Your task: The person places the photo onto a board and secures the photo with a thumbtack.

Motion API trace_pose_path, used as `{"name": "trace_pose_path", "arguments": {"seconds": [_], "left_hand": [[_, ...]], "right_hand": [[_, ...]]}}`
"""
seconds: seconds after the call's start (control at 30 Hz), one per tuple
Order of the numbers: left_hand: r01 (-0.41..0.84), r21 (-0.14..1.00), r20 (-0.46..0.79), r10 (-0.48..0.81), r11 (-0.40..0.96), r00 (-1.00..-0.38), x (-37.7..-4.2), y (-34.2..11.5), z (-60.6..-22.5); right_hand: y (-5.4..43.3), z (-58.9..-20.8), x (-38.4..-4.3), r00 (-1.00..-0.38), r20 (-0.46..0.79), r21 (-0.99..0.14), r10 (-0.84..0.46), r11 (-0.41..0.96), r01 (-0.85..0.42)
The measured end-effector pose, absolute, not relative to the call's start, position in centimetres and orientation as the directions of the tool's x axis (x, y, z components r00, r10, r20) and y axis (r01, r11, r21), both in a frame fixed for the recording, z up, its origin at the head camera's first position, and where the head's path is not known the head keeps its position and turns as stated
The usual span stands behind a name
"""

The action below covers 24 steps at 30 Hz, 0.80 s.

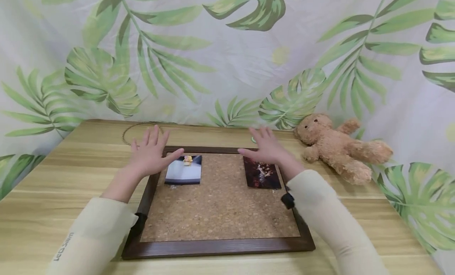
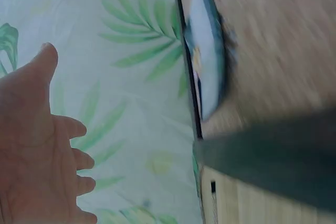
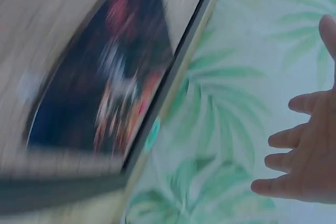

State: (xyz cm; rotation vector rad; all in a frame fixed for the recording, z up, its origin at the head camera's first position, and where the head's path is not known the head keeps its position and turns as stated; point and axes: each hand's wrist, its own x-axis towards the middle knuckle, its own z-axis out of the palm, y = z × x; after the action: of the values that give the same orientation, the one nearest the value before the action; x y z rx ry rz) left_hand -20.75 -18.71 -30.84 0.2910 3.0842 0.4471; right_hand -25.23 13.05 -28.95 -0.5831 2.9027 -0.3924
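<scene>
Both hands hold nothing and hover over the far part of a framed cork board lying on the table. My left hand has its fingers spread, near the board's far left corner. Beside it a light photo lies on the cork, with a small yellow and pink figure pin at its top. My right hand, fingers straight and spread, overlaps the top of a dark photo with bright specks. In the wrist views, the left palm and the right hand both appear away from the board.
A brown teddy bear lies at the table's far right. Behind the board are a thin chain on the left and a small green round item, partly hidden by the right hand. A leaf-patterned cloth hangs behind the table.
</scene>
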Motion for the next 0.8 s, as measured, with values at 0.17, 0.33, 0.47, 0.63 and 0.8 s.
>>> {"name": "trace_pose_path", "arguments": {"seconds": [0.17,0.33,0.47,0.63,0.8], "left_hand": [[0.162,0.225,0.008,0.164,0.961,-0.986,-20.0,-20.5,-31.1],[0.146,0.187,0.002,0.148,0.971,-0.989,-19.3,-21.8,-31.0],[0.154,0.167,0.020,0.152,0.974,-0.988,-19.1,-22.6,-31.1],[0.157,0.154,0.032,0.154,0.976,-0.988,-19.3,-23.1,-32.0],[0.150,0.163,0.030,0.147,0.975,-0.989,-19.3,-23.2,-32.4]], "right_hand": [[16.9,-28.6,-24.4,-0.934,-0.118,-0.198,-0.339,0.929,-0.312],[20.5,-28.7,-23.7,-0.951,-0.099,-0.180,-0.294,0.945,-0.273],[22.7,-28.7,-23.5,-0.961,-0.081,-0.178,-0.266,0.952,-0.248],[24.0,-28.9,-23.4,-0.965,-0.093,-0.174,-0.246,0.958,-0.228],[24.3,-29.1,-23.5,-0.966,-0.103,-0.166,-0.238,0.961,-0.219]]}}
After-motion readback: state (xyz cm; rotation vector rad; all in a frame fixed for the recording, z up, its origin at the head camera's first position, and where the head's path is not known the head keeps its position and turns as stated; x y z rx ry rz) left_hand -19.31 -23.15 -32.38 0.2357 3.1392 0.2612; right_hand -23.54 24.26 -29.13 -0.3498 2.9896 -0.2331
